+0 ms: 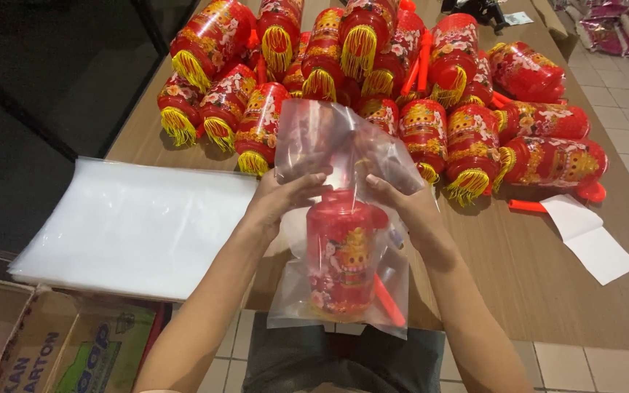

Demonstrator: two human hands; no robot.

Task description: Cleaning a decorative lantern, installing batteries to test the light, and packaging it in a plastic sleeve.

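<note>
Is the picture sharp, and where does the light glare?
Head view: glare whitens the stack of clear bags; the clear plastic bag held by left hand and right hand is crinkled and reflective, softening the red lantern; the upper left is dark.

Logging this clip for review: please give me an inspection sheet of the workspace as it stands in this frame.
Surface: wooden table, brown, over a tiled floor.
Job's things: clear plastic bag held upright with a red lantern and an orange-red stick inside; bag mouth open at the top.
Clutter: pile of red lanterns with yellow tassels at the far side; stack of clear bags at the left; white paper sheet at the right; loose orange stick by it.
Grippers: left hand and right hand each grip the bag near its top.
Cables: nothing seen.
Surroundings: cardboard boxes lower left; packaged goods on the floor, upper right.
</note>
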